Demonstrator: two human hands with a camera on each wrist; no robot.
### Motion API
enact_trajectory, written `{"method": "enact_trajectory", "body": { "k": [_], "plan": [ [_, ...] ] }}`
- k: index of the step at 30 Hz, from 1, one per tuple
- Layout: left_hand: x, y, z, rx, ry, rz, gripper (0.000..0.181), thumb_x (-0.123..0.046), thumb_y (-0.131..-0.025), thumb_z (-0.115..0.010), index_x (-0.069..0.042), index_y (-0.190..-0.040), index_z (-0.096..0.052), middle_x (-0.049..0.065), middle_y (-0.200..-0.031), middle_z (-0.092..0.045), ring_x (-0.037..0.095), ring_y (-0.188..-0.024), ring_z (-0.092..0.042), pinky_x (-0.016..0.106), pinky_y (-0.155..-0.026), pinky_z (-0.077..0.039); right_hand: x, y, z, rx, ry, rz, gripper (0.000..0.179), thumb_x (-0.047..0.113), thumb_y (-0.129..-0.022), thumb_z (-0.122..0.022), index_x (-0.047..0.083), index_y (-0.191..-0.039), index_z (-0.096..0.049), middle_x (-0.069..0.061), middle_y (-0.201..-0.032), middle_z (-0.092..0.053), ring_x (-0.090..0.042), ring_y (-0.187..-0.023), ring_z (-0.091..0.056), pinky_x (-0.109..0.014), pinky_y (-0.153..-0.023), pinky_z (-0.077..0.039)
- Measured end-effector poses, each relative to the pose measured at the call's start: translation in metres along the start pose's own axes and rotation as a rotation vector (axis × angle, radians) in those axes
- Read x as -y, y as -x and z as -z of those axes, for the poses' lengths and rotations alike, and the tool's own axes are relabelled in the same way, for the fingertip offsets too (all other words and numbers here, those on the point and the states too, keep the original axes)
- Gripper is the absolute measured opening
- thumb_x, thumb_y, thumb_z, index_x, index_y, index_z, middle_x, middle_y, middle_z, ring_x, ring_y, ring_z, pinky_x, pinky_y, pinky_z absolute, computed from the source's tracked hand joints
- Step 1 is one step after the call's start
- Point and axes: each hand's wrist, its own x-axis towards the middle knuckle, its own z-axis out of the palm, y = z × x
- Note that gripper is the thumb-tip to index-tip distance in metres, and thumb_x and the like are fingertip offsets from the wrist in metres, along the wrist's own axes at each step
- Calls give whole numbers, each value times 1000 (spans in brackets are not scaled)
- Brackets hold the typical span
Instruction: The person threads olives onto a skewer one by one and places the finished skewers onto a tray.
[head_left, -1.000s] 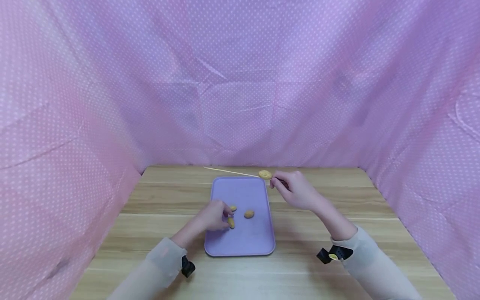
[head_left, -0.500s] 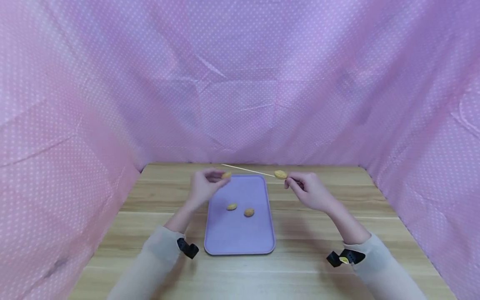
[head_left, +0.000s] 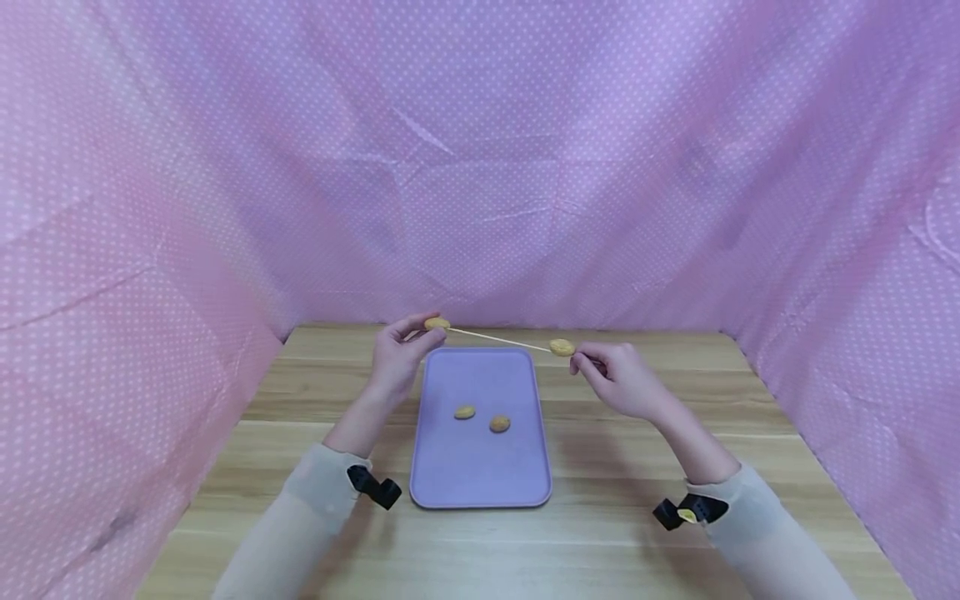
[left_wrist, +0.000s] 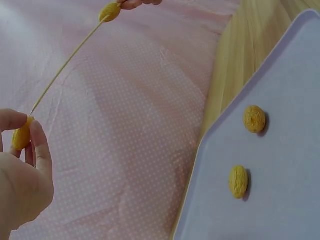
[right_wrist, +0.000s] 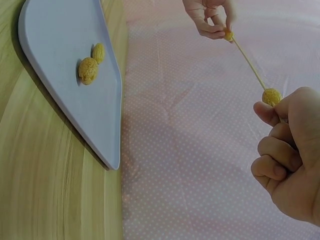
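Note:
My right hand (head_left: 618,379) grips one end of a thin wooden skewer (head_left: 498,338), fingers curled. A yellow, wrinkled, oval piece like a candied date (head_left: 562,347) is threaded on it, right beside the thumb and forefinger. My left hand (head_left: 397,354) pinches a second such piece (left_wrist: 21,136) between thumb and fingers, right at the skewer's far tip. The skewer slants above the far end of a lilac tray (head_left: 480,487). Two more yellow pieces lie in the tray: a slim one (head_left: 465,412) and a rounder, browner one (right_wrist: 88,71).
The tray lies on a light wood-grain table (head_left: 300,400). Pink dotted cloth (head_left: 480,208) hangs behind the table and along both sides. Black wrist cameras (head_left: 375,487) are strapped over the pale sleeves.
My left hand has picked one yellow piece off the tray and carried it up and away to the skewer's tip. My right hand has shifted a little to the right with the skewer.

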Motion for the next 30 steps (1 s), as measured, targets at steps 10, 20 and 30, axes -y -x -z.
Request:
{"method": "enact_trajectory", "body": {
  "k": [10,20,30],
  "plan": [
    [1,9,-7,58,28,-11,36,16,-93,-70,-9,-118,-78,-7,-95,-78,8,-86,-76,22,-88,-68,0,5,1,4,23,16,24,4,-105,-61,13,-85,-71,17,-58,-37,6,-51,-30,-18,-43,-29],
    [2,21,-17,-4,216,74,32,17,-99,-59,-11,-107,-72,-4,-88,-81,10,-86,-79,24,-90,-68,4,10,2,-28,28,61,26,1,-104,-61,14,-84,-70,17,-58,-36,7,-52,-29,-17,-43,-29],
    [7,32,-22,0,277,54,39,19,-98,-59,-16,-91,-73,-2,-90,-81,11,-88,-79,24,-88,-68,8,13,3,-29,19,87,25,0,-105,-60,14,-87,-70,15,-59,-37,7,-53,-28,-17,-43,-29]
  ]
}}
